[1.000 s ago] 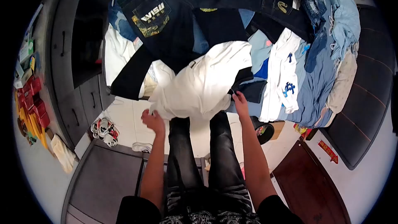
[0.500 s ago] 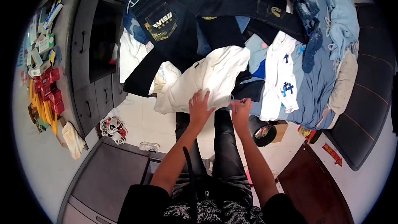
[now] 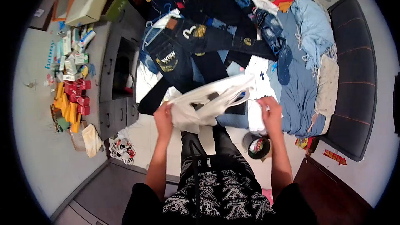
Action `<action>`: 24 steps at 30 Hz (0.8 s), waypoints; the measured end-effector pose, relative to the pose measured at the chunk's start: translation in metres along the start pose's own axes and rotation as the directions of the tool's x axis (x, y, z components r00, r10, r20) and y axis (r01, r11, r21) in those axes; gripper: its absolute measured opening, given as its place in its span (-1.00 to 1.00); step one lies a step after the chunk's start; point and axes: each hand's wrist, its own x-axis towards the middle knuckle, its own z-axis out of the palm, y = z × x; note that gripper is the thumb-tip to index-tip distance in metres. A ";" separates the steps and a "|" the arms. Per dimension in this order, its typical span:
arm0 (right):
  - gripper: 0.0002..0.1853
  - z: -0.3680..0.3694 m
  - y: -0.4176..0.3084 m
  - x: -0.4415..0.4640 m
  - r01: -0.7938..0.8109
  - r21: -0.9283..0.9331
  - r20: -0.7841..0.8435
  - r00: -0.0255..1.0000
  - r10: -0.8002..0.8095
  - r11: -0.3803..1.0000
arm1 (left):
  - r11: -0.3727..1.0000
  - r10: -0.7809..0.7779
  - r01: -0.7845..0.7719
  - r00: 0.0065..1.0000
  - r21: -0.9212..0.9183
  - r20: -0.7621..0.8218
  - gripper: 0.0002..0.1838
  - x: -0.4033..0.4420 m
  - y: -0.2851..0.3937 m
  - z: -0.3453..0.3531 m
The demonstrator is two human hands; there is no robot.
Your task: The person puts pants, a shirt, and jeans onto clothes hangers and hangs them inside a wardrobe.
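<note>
White garment [image 3: 186,116] in left hand [image 3: 163,115], right hand [image 3: 271,111] near its edge.

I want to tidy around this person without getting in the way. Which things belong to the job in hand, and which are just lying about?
In hand:
White garment, gripped by the left hand; right hand near its other end

Lying about:
Dark jeans on the pile
Shoes on the floor
Bin
Red boxes

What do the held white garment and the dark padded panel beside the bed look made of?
White garment: thin, matte fabric, perhaps cotton knit; it hangs in soft folds. Dark padded panel: probably leather or imitation, smooth with low sheen; orange stitched lines cross it.
</note>
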 end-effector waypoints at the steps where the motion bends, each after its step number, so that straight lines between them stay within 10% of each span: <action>1: -0.91 -0.019 0.008 0.006 -0.026 0.053 -0.052 0.998 0.029 0.998 | 0.995 -0.070 0.072 0.997 -0.065 0.036 -0.81 0.012 -0.002 -0.023; 5: -0.75 -0.098 -0.038 0.036 -0.118 0.540 -0.032 0.987 0.161 0.833 | 0.949 -0.108 0.099 0.994 -0.298 -0.014 -0.75 0.042 -0.009 -0.087; 10: -0.80 -0.121 -0.124 0.044 0.132 0.456 -0.158 0.985 -0.065 0.880 | 0.768 -0.220 0.152 0.975 -0.622 -0.033 -0.70 0.065 0.031 -0.088; 13: -0.81 -0.132 -0.152 0.040 0.138 0.498 -0.193 0.980 -0.045 0.856 | 0.848 -0.376 0.226 0.893 -0.479 -0.246 -0.69 0.095 -0.039 -0.066; 14: -0.80 -0.134 -0.159 0.039 0.109 0.540 -0.202 0.979 0.002 0.835 | 0.918 -0.396 0.367 0.817 -0.153 -0.419 -0.64 0.094 -0.013 -0.071; 15: -0.85 -0.133 -0.165 0.036 0.114 0.510 -0.216 0.976 -0.001 0.853 | 0.946 -0.277 0.321 0.749 -0.037 -0.601 -0.56 0.085 0.013 -0.068; 19: -0.92 -0.137 -0.196 0.034 0.461 0.278 0.002 0.877 -0.481 0.842 | 0.823 0.343 -0.516 0.785 -0.238 -0.516 -0.47 0.050 0.216 -0.109; 24: -0.84 -0.157 -0.191 0.034 0.327 0.322 -0.111 0.945 -0.307 0.889 | 0.799 0.577 -0.549 0.815 -0.247 0.054 -0.75 0.071 0.225 -0.118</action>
